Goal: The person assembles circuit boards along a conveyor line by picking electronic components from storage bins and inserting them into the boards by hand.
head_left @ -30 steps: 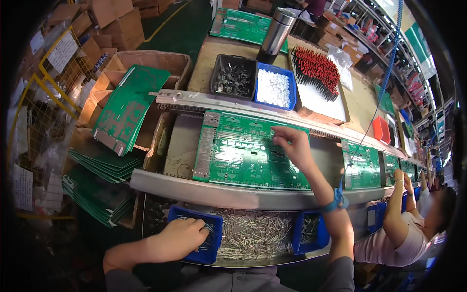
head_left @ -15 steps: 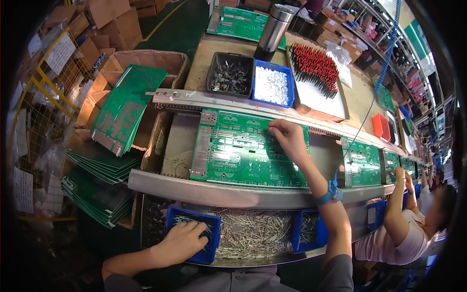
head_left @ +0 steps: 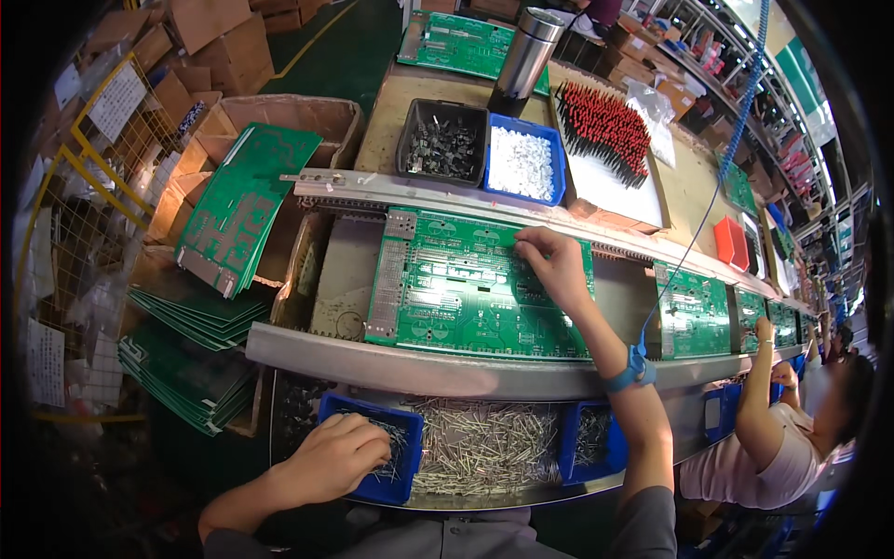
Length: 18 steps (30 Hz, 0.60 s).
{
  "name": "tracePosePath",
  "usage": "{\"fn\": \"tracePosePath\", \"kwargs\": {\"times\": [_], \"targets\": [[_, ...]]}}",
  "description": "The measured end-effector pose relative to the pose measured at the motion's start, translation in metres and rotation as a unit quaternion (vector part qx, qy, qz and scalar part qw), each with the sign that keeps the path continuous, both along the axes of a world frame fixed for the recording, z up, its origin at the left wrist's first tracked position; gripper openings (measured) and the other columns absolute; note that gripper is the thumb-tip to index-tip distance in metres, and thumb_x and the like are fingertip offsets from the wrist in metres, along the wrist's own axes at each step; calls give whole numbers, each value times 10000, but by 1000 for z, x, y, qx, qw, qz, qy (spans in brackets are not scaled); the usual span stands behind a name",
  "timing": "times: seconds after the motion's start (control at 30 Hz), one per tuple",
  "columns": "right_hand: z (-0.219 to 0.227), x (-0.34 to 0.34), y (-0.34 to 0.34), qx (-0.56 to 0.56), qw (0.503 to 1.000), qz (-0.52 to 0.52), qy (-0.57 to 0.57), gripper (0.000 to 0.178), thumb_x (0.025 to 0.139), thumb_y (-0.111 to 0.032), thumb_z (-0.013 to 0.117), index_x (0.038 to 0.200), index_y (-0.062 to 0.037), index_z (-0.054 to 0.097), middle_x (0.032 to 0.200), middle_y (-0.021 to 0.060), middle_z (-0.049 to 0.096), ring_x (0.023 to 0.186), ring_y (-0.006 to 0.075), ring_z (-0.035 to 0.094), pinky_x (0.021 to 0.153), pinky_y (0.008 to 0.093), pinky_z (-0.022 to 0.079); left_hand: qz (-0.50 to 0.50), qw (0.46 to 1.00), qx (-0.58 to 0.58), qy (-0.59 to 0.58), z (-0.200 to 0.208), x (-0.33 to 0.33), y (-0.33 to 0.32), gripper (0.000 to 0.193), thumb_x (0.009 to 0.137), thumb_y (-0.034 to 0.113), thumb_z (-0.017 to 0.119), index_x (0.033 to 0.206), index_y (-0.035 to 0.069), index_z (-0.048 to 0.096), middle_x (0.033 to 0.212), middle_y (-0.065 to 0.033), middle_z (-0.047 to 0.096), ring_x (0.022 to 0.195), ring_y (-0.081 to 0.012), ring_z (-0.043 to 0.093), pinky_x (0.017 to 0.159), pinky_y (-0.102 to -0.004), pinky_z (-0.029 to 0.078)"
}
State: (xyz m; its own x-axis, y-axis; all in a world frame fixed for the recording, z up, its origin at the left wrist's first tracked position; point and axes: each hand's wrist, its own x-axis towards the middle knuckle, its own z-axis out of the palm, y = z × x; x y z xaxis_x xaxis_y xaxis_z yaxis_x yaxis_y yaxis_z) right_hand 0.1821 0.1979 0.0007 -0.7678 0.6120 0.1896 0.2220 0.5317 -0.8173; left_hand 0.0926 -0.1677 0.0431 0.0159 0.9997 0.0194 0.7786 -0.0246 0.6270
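Note:
My right hand [head_left: 556,265] is over the upper right part of a green circuit board [head_left: 456,321], thumb and forefinger pinched close to its surface. Whatever they hold is too small to make out. The board lies flat between the two metal rails of the line. A blue strap [head_left: 633,369] circles my right wrist. My left hand [head_left: 340,455] rests over the left edge of a blue bin [head_left: 406,470] with small wire-leaded parts. Its fingers are curled together, and anything between them is hidden.
Loose leaded parts fill a tray [head_left: 484,447] beside a second blue bin [head_left: 596,443]. Behind the far rail [head_left: 428,191] stand a black bin [head_left: 440,144], a blue bin of white parts [head_left: 523,163] and red-topped parts [head_left: 605,126]. Stacked boards [head_left: 247,200] are left; a co-worker [head_left: 764,429] sits right.
My left hand has drawn back slightly to the left and up within the bin, its fingers more curled. My right hand has barely moved. The co-worker's hands have moved apart.

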Motion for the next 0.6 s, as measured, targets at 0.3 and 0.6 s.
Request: {"fn": "tracePosePath", "kwargs": {"times": [0.3,0.6], "targets": [[11,2,1,101,992,32,-61,122,813,-46,648,922,4,668,782,55,672,693,78,605,622,221,475,-1,996,72,-47,-9,1,0,122,699,41,686,755,50,578,794,-30,632,722,-204,605,637,-319,478],[10,3,2,73,996,35,-44,112,792,-41,656,895,0,672,731,71,667,615,89,581,588,238,472,10,996,80,-38,11,-8,8,126,675,15,689,755,38,595,766,-47,623,710,-216,606,611,-319,495]]}}
